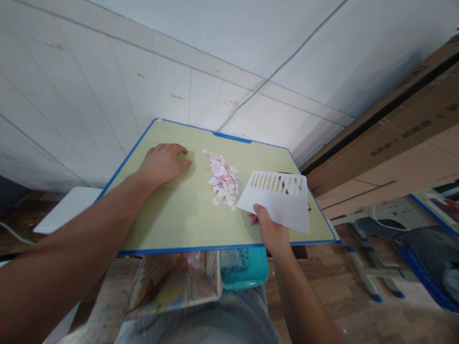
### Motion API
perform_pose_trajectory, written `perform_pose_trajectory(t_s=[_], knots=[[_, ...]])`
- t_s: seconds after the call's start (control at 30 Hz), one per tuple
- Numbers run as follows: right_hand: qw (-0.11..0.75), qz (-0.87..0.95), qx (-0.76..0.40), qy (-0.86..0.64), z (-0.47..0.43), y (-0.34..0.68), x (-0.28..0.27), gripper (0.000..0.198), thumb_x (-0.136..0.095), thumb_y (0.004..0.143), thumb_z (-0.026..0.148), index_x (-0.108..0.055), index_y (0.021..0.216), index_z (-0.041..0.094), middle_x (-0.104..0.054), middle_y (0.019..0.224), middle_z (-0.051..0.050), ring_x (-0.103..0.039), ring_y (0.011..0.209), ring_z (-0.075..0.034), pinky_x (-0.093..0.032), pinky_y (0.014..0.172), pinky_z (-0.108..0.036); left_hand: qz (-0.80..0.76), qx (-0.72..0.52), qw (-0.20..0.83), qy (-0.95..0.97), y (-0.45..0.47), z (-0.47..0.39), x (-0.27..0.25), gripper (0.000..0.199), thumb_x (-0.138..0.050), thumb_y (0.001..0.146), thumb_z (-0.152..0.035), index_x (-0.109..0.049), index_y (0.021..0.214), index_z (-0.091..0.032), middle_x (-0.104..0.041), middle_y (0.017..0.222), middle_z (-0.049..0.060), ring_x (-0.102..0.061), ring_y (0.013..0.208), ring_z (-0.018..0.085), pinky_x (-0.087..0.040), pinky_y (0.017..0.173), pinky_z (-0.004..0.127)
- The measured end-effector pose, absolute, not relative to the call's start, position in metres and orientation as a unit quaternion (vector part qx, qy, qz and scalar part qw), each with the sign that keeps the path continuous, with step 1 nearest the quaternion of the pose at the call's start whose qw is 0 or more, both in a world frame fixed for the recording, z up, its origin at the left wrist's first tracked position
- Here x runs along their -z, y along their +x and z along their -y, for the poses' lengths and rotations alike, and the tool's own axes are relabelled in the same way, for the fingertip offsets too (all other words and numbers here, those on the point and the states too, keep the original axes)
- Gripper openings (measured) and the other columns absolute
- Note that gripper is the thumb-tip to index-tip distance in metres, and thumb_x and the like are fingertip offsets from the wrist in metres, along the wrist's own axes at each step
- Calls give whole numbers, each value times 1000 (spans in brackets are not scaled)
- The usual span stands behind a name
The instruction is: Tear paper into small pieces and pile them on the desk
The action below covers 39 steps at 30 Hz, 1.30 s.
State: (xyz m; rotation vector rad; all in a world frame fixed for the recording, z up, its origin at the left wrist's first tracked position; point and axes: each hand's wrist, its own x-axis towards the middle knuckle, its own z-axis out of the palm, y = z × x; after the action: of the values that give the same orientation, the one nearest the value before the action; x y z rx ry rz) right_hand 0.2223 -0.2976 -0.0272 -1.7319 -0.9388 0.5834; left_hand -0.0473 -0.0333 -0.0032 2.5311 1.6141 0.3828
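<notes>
My right hand [270, 229] grips the near edge of a white plastic panel with a row of slots [276, 203], its thumb on top. The panel is tilted above the right part of the desk, its left corner close to a pile of torn paper scraps [224, 180], white and pink. Left of the pile, my left hand [165, 163] rests on the desktop [179, 215] with fingers curved and thumb apart, holding nothing. A dark thin-framed object [309, 206] lies mostly hidden under the panel, so I cannot tell what it is.
The desk has a blue rim and stands against a white wall [172, 86]. Cardboard boxes [394, 134] are stacked at its right. Below the front edge are a teal bin [260, 270] and a patterned bag [179, 286]. A white panel [70, 208] is at the left.
</notes>
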Motion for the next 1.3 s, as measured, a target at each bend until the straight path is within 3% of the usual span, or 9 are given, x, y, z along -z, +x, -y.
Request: perform_pose_trajectory(t_s=[0.3,0.47,0.77,1.3], knots=[[532,394,-248,-707,303,231,23,41,-73,98,53,-70,64,30,-78,68,-3,-72,69,-27,-61,87,-42,-533,-137,55,833,-48,30,7,67,-50,107,-60,-79,153,-21,-74,170,15,-62,162,41,-44,134,51],[506,432,-249,-704,303,231,23,48,-73,101,57,-68,61,31,-78,70,-4,-74,76,-27,-60,92,-42,-532,-139,59,833,-48,30,6,68,-51,106,-58,-79,153,-20,-75,169,16,-62,160,43,-44,134,54],[499,421,-253,-714,304,231,23,43,-71,94,54,-66,56,33,-76,67,-5,-74,75,-29,-62,87,-41,-536,-137,54,831,-49,30,8,67,-51,107,-59,-78,155,-22,-74,170,14,-62,161,42,-45,133,51],[561,388,-323,-656,308,231,17,29,-80,83,42,-73,58,29,-74,61,-2,-69,60,-24,-60,71,-38,-541,-143,44,828,-51,30,6,64,-53,104,-56,-82,150,-23,-79,163,12,-67,156,41,-49,131,51]])
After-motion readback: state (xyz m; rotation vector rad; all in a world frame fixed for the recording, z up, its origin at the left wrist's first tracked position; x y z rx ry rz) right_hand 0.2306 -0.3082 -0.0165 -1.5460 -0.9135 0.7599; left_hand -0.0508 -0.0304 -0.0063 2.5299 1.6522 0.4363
